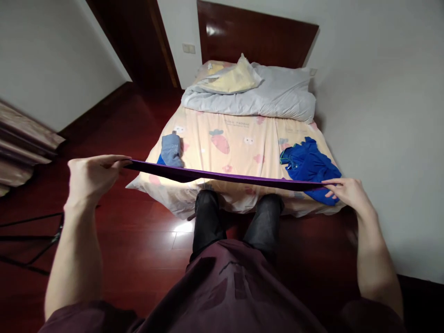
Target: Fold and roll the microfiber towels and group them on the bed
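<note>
Stretching purple cloth point(222, 177) across centre of frame, seen nearly edge-on. Pinching one end with left hand point(95, 176) at left of centre, other end with right hand point(347, 190) at right; holding hands well apart, both clamped on cloth. Showing behind it bed point(243, 132), bearing folded grey-blue item point(171, 149) left of centre, rumpled blue garment point(308, 162) right of centre near right hand. Showing grey bedding point(284, 95), pale yellow pillow point(239, 79) at upper centre, dark headboard point(255, 37) above. Wearing maroon top point(239, 291), dark trousers point(208, 226), lower centre. Showing curtain point(21, 143) at left edge.
</note>
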`<state>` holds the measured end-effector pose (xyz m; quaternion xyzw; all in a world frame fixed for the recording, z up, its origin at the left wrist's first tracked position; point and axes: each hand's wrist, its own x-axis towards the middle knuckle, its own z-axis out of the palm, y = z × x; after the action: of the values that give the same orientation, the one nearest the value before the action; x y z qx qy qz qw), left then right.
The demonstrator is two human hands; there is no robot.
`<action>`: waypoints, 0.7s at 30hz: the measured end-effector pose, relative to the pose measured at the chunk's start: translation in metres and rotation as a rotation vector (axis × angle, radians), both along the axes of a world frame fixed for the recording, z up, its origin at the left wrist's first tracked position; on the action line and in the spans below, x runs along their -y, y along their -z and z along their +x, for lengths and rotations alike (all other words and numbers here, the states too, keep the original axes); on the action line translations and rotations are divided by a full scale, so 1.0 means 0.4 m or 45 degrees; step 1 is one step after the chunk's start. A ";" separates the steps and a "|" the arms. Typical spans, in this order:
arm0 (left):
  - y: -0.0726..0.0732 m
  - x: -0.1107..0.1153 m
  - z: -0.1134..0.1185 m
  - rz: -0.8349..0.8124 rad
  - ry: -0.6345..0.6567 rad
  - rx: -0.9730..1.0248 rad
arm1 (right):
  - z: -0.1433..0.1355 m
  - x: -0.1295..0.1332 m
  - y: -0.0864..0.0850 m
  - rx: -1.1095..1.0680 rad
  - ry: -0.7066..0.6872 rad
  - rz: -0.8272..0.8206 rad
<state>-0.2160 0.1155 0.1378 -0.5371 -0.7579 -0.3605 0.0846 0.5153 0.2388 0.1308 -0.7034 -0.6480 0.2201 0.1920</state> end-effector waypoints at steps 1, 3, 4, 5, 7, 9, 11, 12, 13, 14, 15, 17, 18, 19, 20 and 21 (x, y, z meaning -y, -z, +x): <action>-0.008 -0.004 0.005 -0.044 -0.011 0.045 | 0.005 -0.001 -0.008 -0.102 0.016 -0.077; -0.020 -0.020 0.009 -0.108 -0.008 0.119 | 0.013 -0.012 -0.024 -0.290 0.047 -0.182; -0.021 -0.033 0.008 -0.126 0.004 0.137 | 0.014 -0.021 -0.032 -0.360 0.058 -0.214; -0.018 -0.048 0.006 -0.142 0.022 0.142 | 0.013 -0.032 -0.039 -0.409 0.072 -0.234; 0.002 -0.087 -0.004 -0.176 0.067 0.143 | 0.005 -0.066 -0.048 -0.440 0.102 -0.248; 0.038 -0.138 -0.017 -0.230 0.117 0.157 | -0.012 -0.112 -0.044 -0.431 0.125 -0.229; 0.085 -0.200 -0.027 -0.306 0.168 0.169 | -0.036 -0.172 -0.026 -0.425 0.148 -0.192; 0.108 -0.235 -0.030 -0.343 0.195 0.169 | -0.049 -0.206 -0.012 -0.432 0.154 -0.170; 0.128 -0.271 -0.031 -0.373 0.223 0.168 | -0.062 -0.241 0.003 -0.449 0.159 -0.144; 0.143 -0.308 -0.031 -0.383 0.243 0.170 | -0.074 -0.277 0.018 -0.471 0.161 -0.110; 0.153 -0.344 -0.029 -0.369 0.255 0.178 | -0.086 -0.312 0.032 -0.498 0.158 -0.068; 0.152 -0.409 -0.025 -0.263 0.258 0.183 | -0.105 -0.379 0.053 -0.558 0.154 0.066; 0.142 -0.436 -0.025 -0.174 0.254 0.172 | -0.111 -0.409 0.058 -0.581 0.166 0.169; 0.127 -0.458 -0.026 -0.070 0.250 0.146 | -0.114 -0.436 0.061 -0.594 0.185 0.291; 0.110 -0.476 -0.029 0.039 0.251 0.105 | -0.115 -0.461 0.061 -0.594 0.211 0.426; 0.093 -0.488 -0.034 0.143 0.252 0.056 | -0.114 -0.482 0.061 -0.586 0.236 0.567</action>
<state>-0.2295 0.3109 0.1005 -0.5956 -0.6815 -0.4208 0.0621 0.4696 0.4315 0.1065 -0.6319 -0.5533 0.2078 0.5014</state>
